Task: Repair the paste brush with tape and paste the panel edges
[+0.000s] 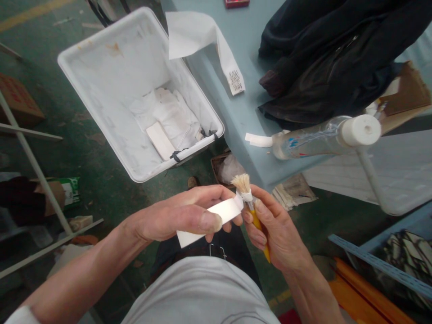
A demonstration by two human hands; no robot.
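Left hand [189, 213]: your fingers clamp strip [229, 209], lower centre
Right hand [275, 227]: fingers clamped round brush [255, 219]
Strip: probably light, bendy; hold edges

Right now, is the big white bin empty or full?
Neither: the white bin is partly filled. Crumpled white material and a pale flat piece lie inside, with bare wall showing above them.

passable: ahead of right hand [270, 220] | obstacles: bin [111, 67] left, bottle [310, 138] right
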